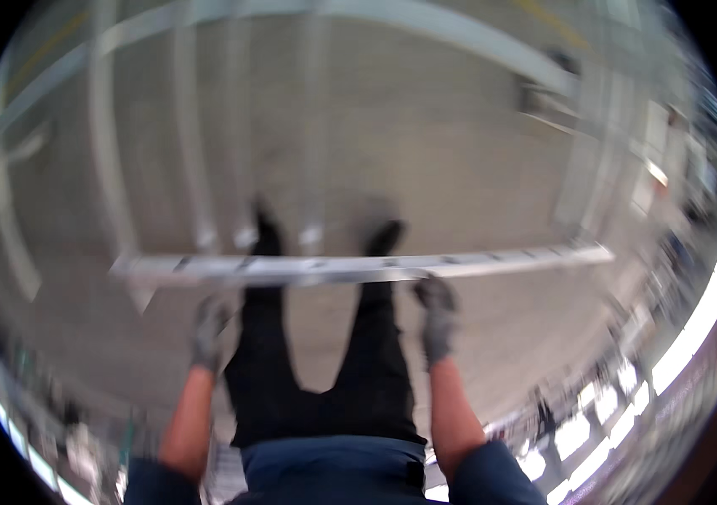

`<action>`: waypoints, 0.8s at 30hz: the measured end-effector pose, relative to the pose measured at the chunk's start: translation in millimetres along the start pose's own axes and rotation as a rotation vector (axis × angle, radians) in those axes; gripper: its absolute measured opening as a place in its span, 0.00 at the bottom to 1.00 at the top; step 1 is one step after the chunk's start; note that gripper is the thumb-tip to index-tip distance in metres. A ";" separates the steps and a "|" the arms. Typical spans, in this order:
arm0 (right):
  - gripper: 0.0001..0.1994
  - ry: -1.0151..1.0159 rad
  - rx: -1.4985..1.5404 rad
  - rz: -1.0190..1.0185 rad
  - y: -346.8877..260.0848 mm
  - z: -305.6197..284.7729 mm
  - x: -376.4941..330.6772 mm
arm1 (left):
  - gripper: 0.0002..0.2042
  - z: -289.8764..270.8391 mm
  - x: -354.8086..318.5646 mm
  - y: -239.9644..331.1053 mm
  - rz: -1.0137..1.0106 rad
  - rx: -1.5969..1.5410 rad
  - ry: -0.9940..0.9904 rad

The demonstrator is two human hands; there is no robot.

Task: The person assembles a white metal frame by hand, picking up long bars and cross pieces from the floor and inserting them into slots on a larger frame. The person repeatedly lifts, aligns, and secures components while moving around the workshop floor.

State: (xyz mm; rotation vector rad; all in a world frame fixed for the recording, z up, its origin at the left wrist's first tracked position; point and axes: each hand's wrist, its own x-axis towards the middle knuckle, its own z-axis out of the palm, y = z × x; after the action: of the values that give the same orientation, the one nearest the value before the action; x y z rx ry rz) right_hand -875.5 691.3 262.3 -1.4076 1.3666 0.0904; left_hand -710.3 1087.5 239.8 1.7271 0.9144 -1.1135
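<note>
A long pale metal bar (291, 269) with dark slots or marks along it runs across in front of my legs. Several narrow metal bars (193, 135) reach away from it toward a curved-looking far rail (451, 34), like one frame. My right hand (437, 305), in a grey glove, is at the bar's near edge, right of my legs; whether it grips or only touches is blurred. Lower and to the left, my left hand (211, 328), also gloved in grey, hangs apart from the bar. Motion smears the fingers of both hands.
Grey concrete floor (434, 151) lies under the frame. My dark shoes (384, 238) are just past the near bar. A dark-and-pale object (548, 105) stands at the far right. Blurred racks or equipment (670, 160) line the right side.
</note>
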 end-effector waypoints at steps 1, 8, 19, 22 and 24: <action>0.15 0.115 0.152 0.083 -11.2 -21.4 4.0 | 0.22 21.9 2.0 20.9 0.020 0.051 -0.051; 0.20 0.142 0.293 0.178 76.7 -222.7 30.8 | 0.25 210.4 -100.4 16.0 0.037 0.095 -0.023; 0.20 0.223 0.342 0.127 171.7 -419.7 87.9 | 0.17 423.1 -138.3 -13.0 0.533 0.351 -0.325; 0.18 0.176 0.398 0.190 152.3 -379.0 63.1 | 0.13 410.6 -162.7 10.6 0.445 0.427 -0.319; 0.18 0.126 0.403 0.271 136.8 -358.6 58.7 | 0.13 397.5 -191.5 22.5 0.539 0.283 -0.218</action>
State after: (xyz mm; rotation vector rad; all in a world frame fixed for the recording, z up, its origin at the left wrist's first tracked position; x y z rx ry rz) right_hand -1170.6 439.3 273.8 -0.9016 1.5728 -0.0950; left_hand -873.9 688.1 334.1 1.8769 0.1369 -1.0638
